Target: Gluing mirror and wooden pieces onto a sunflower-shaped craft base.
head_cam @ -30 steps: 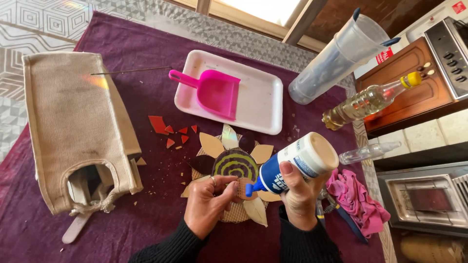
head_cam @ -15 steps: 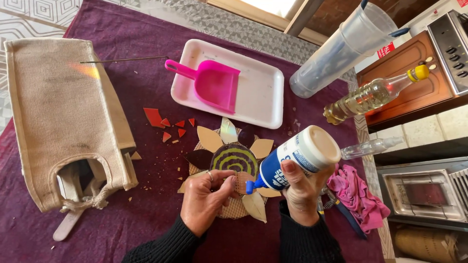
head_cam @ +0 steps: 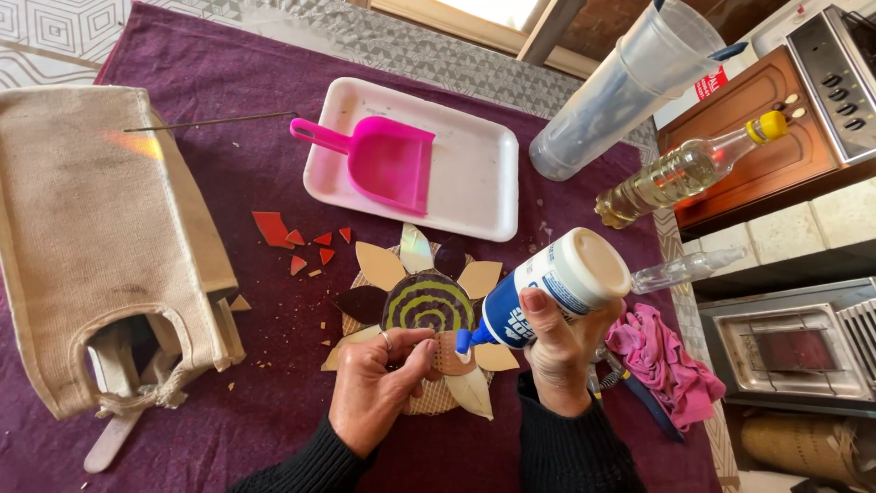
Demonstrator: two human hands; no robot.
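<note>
A round woven disc (head_cam: 429, 309) with a green spiral centre and petal-shaped pieces around it lies on the purple cloth (head_cam: 228, 183). My right hand (head_cam: 558, 351) grips a white glue bottle (head_cam: 557, 285) with a blue label, tilted so its blue nozzle points down-left at a small brown petal piece (head_cam: 449, 354). My left hand (head_cam: 376, 388) pinches that petal piece at the disc's lower edge, a ring on one finger.
A white tray (head_cam: 474, 183) holds a pink dustpan (head_cam: 388, 162). Red shards (head_cam: 290, 236) lie left of the disc. A burlap bag (head_cam: 100, 246) lies at left. Stacked clear cups (head_cam: 620, 87), an oil bottle (head_cam: 680, 173) and a pink rag (head_cam: 662, 361) sit at right.
The glue nozzle has dipped closer to the petal piece in my left hand. The view has shifted slightly; the hands stay at the disc's lower edge.
</note>
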